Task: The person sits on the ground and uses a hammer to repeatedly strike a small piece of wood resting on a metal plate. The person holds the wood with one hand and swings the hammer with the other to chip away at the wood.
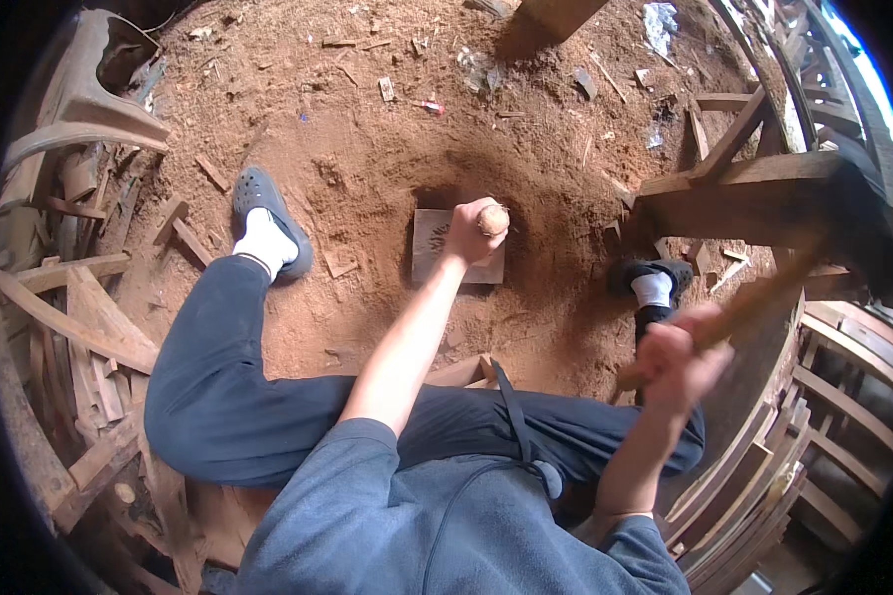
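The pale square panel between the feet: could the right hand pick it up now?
Probably not: the right hand, off to the side, grips a long handle, and the left hand with its round-ended tool covers part of the panel.

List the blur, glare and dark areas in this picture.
Head view: motion blur smears the right grip and its wooden-handled tool; the left grip looks sharper. Same view: bright glare at upper right, black corners, shadow beyond the pale square plate.
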Demonstrator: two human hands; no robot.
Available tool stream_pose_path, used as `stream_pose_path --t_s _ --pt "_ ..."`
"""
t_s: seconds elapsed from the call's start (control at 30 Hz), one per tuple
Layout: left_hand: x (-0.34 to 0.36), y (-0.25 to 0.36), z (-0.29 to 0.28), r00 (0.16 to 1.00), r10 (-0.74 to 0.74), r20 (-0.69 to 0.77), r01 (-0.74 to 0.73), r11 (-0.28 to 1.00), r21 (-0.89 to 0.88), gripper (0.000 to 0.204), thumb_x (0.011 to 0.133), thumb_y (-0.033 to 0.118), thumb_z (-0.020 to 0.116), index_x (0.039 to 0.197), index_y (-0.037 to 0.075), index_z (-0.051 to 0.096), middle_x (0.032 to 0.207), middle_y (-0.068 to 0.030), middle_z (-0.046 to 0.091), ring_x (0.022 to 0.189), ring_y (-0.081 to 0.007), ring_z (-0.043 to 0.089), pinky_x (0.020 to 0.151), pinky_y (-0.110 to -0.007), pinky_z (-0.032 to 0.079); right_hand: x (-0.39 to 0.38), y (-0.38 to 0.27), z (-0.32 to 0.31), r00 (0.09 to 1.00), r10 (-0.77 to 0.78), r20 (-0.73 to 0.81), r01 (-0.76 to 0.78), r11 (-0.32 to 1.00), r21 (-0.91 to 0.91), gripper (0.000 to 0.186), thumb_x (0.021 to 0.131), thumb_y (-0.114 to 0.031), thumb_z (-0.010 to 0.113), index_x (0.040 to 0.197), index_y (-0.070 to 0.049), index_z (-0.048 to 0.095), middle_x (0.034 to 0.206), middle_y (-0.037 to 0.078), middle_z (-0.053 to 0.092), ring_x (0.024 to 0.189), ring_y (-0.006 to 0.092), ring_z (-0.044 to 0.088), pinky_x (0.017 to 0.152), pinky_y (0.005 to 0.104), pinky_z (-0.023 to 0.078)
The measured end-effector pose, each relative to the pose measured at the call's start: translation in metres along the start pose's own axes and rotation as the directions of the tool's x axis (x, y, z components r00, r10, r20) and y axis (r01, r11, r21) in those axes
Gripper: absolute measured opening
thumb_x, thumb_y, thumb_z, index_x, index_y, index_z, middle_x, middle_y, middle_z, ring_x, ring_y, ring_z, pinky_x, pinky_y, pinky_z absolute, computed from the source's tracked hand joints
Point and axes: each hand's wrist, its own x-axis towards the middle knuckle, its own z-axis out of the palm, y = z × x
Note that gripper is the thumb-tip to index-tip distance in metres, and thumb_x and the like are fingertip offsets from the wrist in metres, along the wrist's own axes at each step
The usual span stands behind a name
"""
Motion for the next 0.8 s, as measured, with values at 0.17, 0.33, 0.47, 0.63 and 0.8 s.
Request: stream_pose_path --t_s 0.17,0.33,0.47,0.63,0.8 --pt "0.004 -0.004 0.013 1.000 -0.006 0.014 0.006 0.999 0.035 0.018 0.063 0.010 0.070 0.076 0.003 0.059 0.072 -0.0149 0.062 0.070 -0.0326 0.063 0.062 -0.036 0.051 -0.010 0.007 0.016 0.977 -0.148 -0.155 0.169 0.978 0.127 0.016 0.071 -0.001 0.055 0.070 -0.004 0.039 0.050 0.001 0.034 0.037 0.0111 0.035 0.037 0.0254 0.035" --pt "0.003 -0.007 0.009 0.995 0.066 0.072 -0.074 0.991 0.107 0.015 0.062 0.008 0.068 0.071 0.005 0.057 0.070 -0.0139 0.061 0.068 -0.0308 0.063 0.061 -0.036 0.050 -0.023 0.116 0.058 0.908 0.385 0.163 -0.137 0.641 -0.755 0.012 0.070 -0.003 0.055 0.080 -0.001 0.061 0.058 0.013 0.055 0.052 0.0157 0.053 0.055 0.0300 0.045" --pt "-0.004 -0.004 0.008 0.999 0.041 -0.012 -0.041 0.999 -0.001 0.015 0.061 0.008 0.067 0.069 0.005 0.055 0.066 -0.0124 0.059 0.064 -0.0301 0.062 0.061 -0.033 0.050 -0.014 0.093 0.024 0.943 0.327 0.065 -0.274 0.870 -0.411 0.003 0.070 -0.002 0.056 0.073 -0.002 0.056 0.057 0.005 0.054 0.048 0.0144 0.052 0.047 0.0285 0.042" --pt "-0.001 -0.007 0.014 1.000 -0.014 0.017 0.014 1.000 0.013 0.018 0.061 0.007 0.070 0.075 0.003 0.058 0.071 -0.0138 0.063 0.069 -0.0301 0.065 0.062 -0.035 0.052 0.002 0.005 -0.022 0.998 -0.048 -0.027 0.052 0.981 0.188 0.017 0.072 0.003 0.055 0.077 -0.007 0.041 0.053 0.003 0.046 0.043 0.0100 0.045 0.036 0.0220 0.035" --pt "0.002 -0.010 0.015 0.999 -0.029 0.043 0.026 0.998 0.062 0.020 0.062 0.008 0.070 0.078 0.003 0.059 0.074 -0.0147 0.064 0.072 -0.0303 0.065 0.064 -0.034 0.052 -0.012 0.057 0.022 0.947 -0.316 -0.050 0.280 0.893 -0.351 0.014 0.070 0.001 0.057 0.073 -0.005 0.044 0.056 0.002 0.045 0.048 0.0138 0.044 0.045 0.0294 0.039"
